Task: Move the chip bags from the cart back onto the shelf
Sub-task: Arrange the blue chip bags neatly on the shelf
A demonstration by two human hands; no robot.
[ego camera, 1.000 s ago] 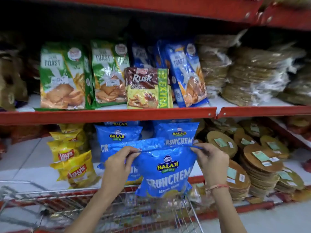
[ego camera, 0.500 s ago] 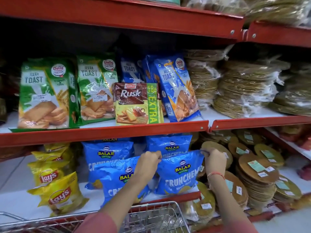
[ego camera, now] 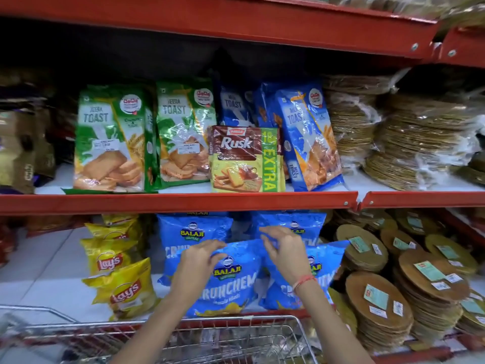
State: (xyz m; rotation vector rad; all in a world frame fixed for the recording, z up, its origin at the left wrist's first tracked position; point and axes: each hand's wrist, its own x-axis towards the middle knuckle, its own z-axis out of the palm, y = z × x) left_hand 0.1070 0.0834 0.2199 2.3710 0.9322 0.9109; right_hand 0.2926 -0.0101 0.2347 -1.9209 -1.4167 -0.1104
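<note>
From the head view, a glossy blue crinkled-foil Balaji Crunchem chip bag (ego camera: 231,282) stands upright at the near edge of the lower white shelf board with a red metal lip (ego camera: 52,274), leaning among three more blue Balaji bags: one behind it to the left (ego camera: 194,232), one behind to the right (ego camera: 291,224) and one just beside it on the right (ego camera: 320,271), partly hidden by a forearm. The left hand (ego camera: 196,261) rests over the front bag's upper left corner with fingers curved and loosely spread; whether it pinches the foil cannot be told. The right hand (ego camera: 284,248) hovers at the bag's upper right corner, fingers apart and bent, gripping nothing visible; a thin red thread band (ego camera: 301,281) circles its wrist.

Left of the blue bags, shiny yellow Lay's packets (ego camera: 123,287) lie slumped in a loose pile. To the right stand stacks of flat brown discs in clear wrap (ego camera: 378,303), bearing pale labels. At the near bottom edge is the silver wire shopping cart (ego camera: 231,340); its contents are too blurred to tell.

On the upper shelf stand green toast packs (ego camera: 110,143), a brown-and-yellow Rusk pack (ego camera: 246,158) and a blue toast pack (ego camera: 309,137).
</note>
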